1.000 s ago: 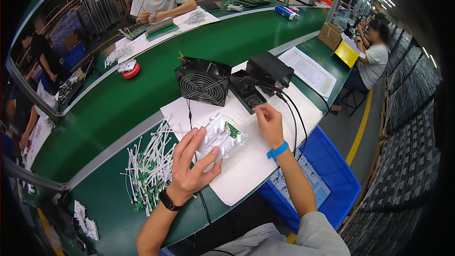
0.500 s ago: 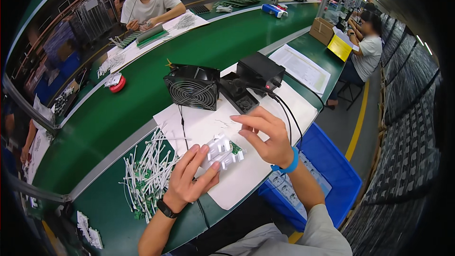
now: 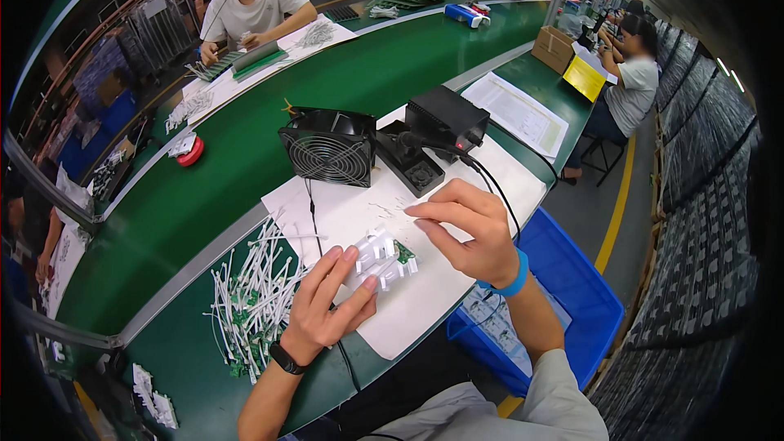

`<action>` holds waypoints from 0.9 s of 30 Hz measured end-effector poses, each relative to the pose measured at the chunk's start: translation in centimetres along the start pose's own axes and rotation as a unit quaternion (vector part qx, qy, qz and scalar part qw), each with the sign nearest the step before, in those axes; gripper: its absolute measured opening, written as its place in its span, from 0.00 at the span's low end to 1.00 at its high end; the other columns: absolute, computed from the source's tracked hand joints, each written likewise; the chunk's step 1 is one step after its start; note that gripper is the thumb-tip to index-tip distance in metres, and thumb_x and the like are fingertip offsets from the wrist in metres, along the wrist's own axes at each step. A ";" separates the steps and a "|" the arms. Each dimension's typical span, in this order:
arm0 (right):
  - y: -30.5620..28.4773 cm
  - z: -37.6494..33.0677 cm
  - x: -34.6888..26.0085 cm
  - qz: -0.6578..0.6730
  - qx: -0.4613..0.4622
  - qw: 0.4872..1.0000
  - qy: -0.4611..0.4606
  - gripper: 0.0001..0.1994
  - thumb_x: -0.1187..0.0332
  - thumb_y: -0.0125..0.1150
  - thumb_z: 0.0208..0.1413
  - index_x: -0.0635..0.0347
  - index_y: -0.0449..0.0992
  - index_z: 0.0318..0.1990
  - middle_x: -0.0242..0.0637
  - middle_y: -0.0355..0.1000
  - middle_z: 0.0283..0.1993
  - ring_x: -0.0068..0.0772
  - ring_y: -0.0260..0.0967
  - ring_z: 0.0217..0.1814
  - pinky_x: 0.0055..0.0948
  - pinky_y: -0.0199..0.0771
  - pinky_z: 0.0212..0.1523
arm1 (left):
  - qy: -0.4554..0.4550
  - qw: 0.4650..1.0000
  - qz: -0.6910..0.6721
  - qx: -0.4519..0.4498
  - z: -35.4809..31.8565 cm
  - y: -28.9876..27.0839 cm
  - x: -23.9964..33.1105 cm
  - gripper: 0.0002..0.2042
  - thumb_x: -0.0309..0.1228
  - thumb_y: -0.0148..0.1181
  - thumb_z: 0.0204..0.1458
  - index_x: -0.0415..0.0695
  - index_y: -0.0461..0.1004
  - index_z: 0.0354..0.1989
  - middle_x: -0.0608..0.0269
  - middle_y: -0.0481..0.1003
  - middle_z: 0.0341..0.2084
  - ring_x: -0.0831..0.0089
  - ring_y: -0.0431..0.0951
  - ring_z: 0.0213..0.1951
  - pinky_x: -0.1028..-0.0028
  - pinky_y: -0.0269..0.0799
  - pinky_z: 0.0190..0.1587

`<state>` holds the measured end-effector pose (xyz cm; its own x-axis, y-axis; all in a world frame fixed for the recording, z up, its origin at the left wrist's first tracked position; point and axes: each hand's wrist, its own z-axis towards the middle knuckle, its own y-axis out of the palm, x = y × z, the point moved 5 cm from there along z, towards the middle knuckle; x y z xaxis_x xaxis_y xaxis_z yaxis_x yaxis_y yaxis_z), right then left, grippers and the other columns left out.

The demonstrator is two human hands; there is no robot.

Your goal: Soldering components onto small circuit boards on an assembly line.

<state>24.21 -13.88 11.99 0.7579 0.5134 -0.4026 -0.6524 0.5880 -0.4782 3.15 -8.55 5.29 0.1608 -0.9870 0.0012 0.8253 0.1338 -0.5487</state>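
My left hand [image 3: 328,304] grips a white plastic housing [image 3: 377,260] by its left side, holding it just over the white sheet. A small green circuit board [image 3: 403,252] shows at the housing's right end. Beyond it, my right hand [image 3: 472,233] is in a pinch, thumb and forefinger tips close together above the sheet. Anything between those tips is too small to make out. Several thin dark slivers, perhaps pins or wire bits [image 3: 382,211], lie scattered on the sheet beside the fingertips.
A pile of white cables with green boards [image 3: 257,302] lies left of my hand. Behind stand a black fan [image 3: 328,155], a black soldering-iron holder [image 3: 412,165] and a black power box [image 3: 447,121]. A blue bin [image 3: 588,310] sits at right. Co-workers sit across the green bench.
My right hand has shifted slightly right and down, its fingertips coming lower toward the slivers on the sheet. My left hand keeps the housing in nearly the same place.
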 end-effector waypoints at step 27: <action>0.8 0.1 -1.0 -0.027 -0.041 0.998 -0.049 0.10 0.78 0.71 0.43 0.60 0.80 0.36 0.35 0.74 0.32 0.36 0.74 0.29 0.30 0.73 0.28 | -0.003 1.000 -0.008 -0.010 -0.2 0.2 0.1 0.21 0.24 0.73 0.42 0.48 0.80 0.49 0.45 0.76 0.55 0.50 0.75 0.56 0.62 0.79 0.56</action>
<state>22.89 -13.85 12.12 0.7847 0.5437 -0.2975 -0.6045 0.5653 -0.5613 3.22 -8.67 4.99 0.1505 -0.9885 0.0156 0.8165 0.1154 -0.5657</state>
